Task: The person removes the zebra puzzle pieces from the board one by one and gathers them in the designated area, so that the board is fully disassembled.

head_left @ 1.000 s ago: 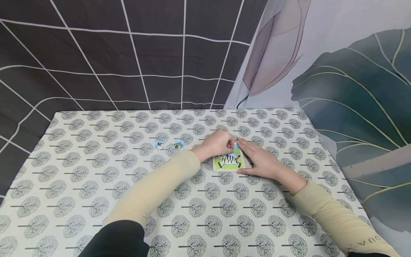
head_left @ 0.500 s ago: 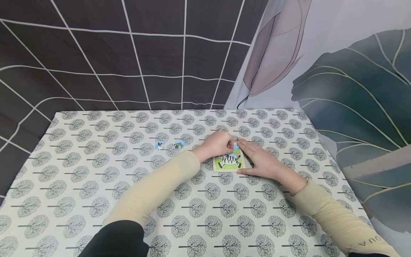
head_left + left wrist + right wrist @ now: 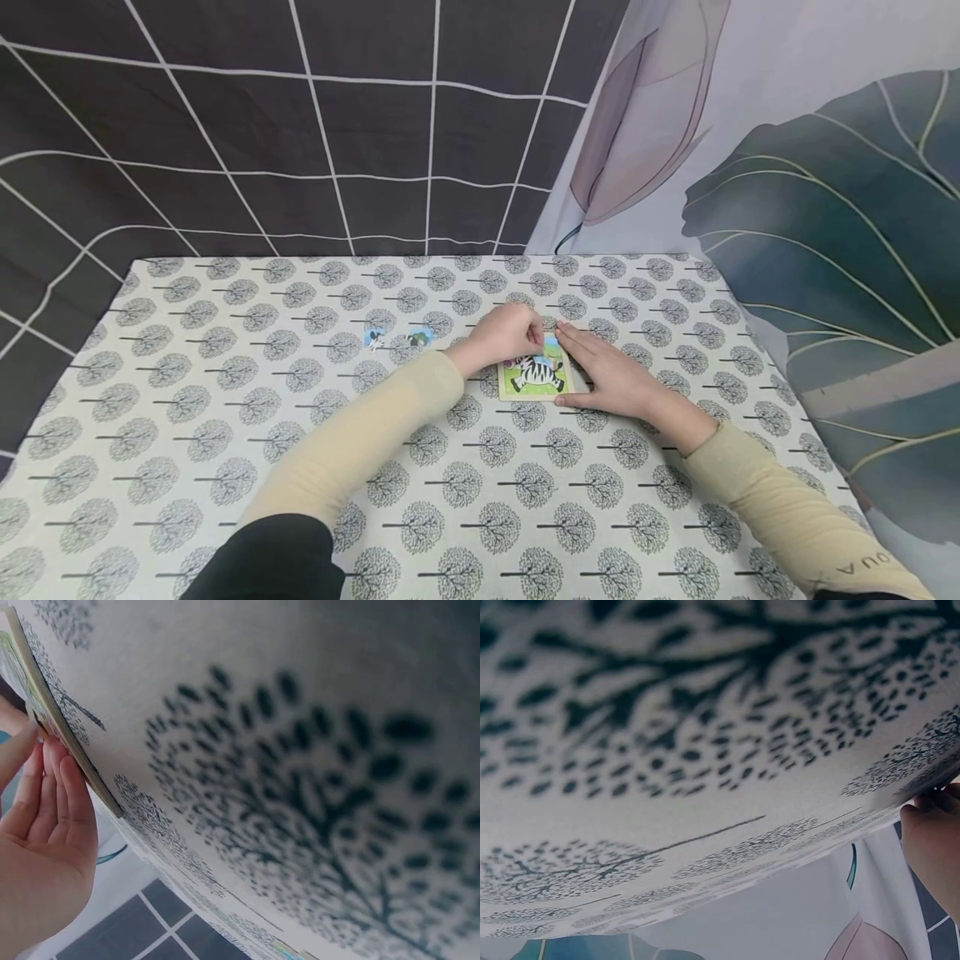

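A small zebra jigsaw puzzle [image 3: 531, 388] lies in its pale wooden frame on the patterned cloth, right of the table's middle. My left hand [image 3: 510, 335] is over its upper part, finger and thumb pinching a light-blue puzzle piece [image 3: 542, 353] close over the picture. That hand hides the puzzle's upper left. My right hand [image 3: 611, 372] rests along the frame's right side, fingers straight, with fingertips by the upper right corner and thumb at the lower right corner. In the left wrist view, the left hand [image 3: 56, 832] appears beside the frame's edge [image 3: 71, 742].
Two loose puzzle pieces lie to the left of the board: a zebra-head piece [image 3: 373, 337] and a green-and-blue piece [image 3: 418, 337]. The tree-print tablecloth [image 3: 247, 433] covers the table. A dark grid curtain [image 3: 360, 125] and a leaf-patterned curtain [image 3: 832, 250] hang behind and to the right.
My left fingers shift slightly upward over the puzzle with the light-blue piece, and a bit more of the picture shows beneath them. My right hand stays at the frame's right side.
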Available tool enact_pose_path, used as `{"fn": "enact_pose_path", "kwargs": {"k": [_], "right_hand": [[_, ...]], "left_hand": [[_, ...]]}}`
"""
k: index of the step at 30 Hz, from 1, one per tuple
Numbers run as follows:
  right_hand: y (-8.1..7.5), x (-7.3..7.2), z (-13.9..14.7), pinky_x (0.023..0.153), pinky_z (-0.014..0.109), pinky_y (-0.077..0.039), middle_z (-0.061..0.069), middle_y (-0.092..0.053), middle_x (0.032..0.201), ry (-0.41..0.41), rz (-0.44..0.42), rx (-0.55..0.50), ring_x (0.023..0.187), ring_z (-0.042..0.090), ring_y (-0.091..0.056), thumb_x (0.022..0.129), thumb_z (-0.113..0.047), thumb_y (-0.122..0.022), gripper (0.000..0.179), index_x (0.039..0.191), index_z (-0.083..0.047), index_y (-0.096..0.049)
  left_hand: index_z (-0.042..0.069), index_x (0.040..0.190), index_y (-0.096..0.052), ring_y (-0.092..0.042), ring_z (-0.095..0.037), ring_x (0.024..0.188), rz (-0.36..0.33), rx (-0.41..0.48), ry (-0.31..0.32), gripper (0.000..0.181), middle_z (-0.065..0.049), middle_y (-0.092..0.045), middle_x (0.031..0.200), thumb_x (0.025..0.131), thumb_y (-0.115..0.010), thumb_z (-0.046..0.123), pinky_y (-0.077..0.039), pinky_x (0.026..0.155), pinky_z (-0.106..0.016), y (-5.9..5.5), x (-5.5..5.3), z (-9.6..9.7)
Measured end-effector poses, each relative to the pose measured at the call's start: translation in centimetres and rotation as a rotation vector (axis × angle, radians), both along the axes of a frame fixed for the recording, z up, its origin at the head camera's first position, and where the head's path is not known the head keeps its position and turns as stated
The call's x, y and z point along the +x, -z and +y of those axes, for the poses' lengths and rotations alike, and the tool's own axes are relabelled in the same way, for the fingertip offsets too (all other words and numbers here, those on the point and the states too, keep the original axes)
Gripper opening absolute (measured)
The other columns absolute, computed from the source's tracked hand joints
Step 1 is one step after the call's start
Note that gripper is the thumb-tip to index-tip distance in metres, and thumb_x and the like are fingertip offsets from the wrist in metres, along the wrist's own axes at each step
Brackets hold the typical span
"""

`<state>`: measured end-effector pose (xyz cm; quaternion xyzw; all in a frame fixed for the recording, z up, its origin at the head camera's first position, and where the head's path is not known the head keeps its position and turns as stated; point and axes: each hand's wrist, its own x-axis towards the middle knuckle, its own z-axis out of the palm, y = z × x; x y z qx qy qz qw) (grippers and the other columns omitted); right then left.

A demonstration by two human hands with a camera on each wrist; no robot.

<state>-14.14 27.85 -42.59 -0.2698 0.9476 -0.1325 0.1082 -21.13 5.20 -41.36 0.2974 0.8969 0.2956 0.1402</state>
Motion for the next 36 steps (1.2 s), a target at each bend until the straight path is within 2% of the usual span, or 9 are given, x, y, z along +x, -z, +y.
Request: {"fn": "enact_pose_path", "kwargs": {"k": [6,13,16,21,24,30,36], "right_hand": [[-0.1,0.0,0.0,0.133,0.058,-0.021,0.019,-0.019,0.176,0.001,-0.005,-0.003,0.161,0.043,-0.025,0.092,-0.058,-0.074,0.109,0.167,0.0,-0.02],[-0.1,0.0,0.0,0.133,0.057,-0.022,0.018,-0.019,0.177,0.003,-0.004,0.001,0.162,0.043,-0.025,0.092,-0.058,-0.075,0.11,0.167,0.0,-0.021],[0.0,0.0,0.1,0.133,0.057,-0.022,0.018,-0.02,0.176,0.001,0.004,-0.001,0.161,0.043,-0.026,0.091,-0.058,-0.076,0.11,0.167,0.0,-0.021],[0.1,-0.1,0.1,0.133,0.057,-0.022,0.018,-0.02,0.176,0.001,0.007,0.003,0.161,0.043,-0.027,0.09,-0.059,-0.075,0.111,0.166,0.001,-0.022],[0.1,-0.1,0.1,0.133,0.057,-0.021,0.017,-0.019,0.177,0.005,-0.003,0.007,0.162,0.042,-0.026,0.091,-0.059,-0.075,0.111,0.167,0.001,-0.021],[0.0,-0.1,0.0,0.134,0.056,-0.02,0.017,-0.018,0.177,0.003,-0.005,0.014,0.162,0.041,-0.025,0.091,-0.059,-0.074,0.11,0.167,0.0,-0.021],[0.0,-0.1,0.0,0.134,0.056,-0.019,0.017,-0.018,0.177,0.001,-0.009,0.016,0.162,0.042,-0.024,0.091,-0.058,-0.074,0.11,0.167,0.0,-0.02]], "left_hand": [[0.012,0.09,-0.079,-0.06,-0.005,0.063,-0.051,0.041,-0.05,0.006,-0.002,-0.079,0.091,0.089,-0.085,0.011,-0.054,0.069,-0.016,-0.2,-0.1,-0.1],[0.011,0.091,-0.077,-0.062,-0.008,0.075,-0.086,0.081,-0.094,0.012,-0.002,-0.076,0.089,0.085,-0.088,0.01,-0.052,0.076,-0.019,0.0,-0.3,-0.4],[0.011,0.093,-0.075,-0.063,-0.01,0.075,-0.117,0.107,-0.114,0.016,-0.002,-0.074,0.086,0.084,-0.089,0.009,-0.053,0.079,-0.022,0.1,-0.3,-0.6],[0.01,0.102,-0.072,-0.064,-0.011,0.075,-0.168,0.129,-0.16,0.025,-0.002,-0.074,0.086,0.083,-0.088,0.008,-0.054,0.084,-0.026,0.1,-0.2,-0.9],[0.01,0.107,-0.072,-0.069,-0.014,0.08,-0.188,0.142,-0.174,0.029,-0.005,-0.077,0.091,0.084,-0.088,0.008,-0.056,0.09,-0.031,0.1,-0.1,-1.2],[0.009,0.105,-0.074,-0.074,-0.021,0.096,-0.203,0.16,-0.199,0.025,-0.008,-0.08,0.103,0.085,-0.088,0.012,-0.058,0.102,-0.04,-0.1,-0.3,-3.2],[0.007,0.101,-0.075,-0.074,-0.019,0.093,-0.26,0.197,-0.268,0.021,-0.008,-0.079,0.101,0.084,-0.088,0.01,-0.06,0.099,-0.036,-0.4,-0.5,-6.2]]}}
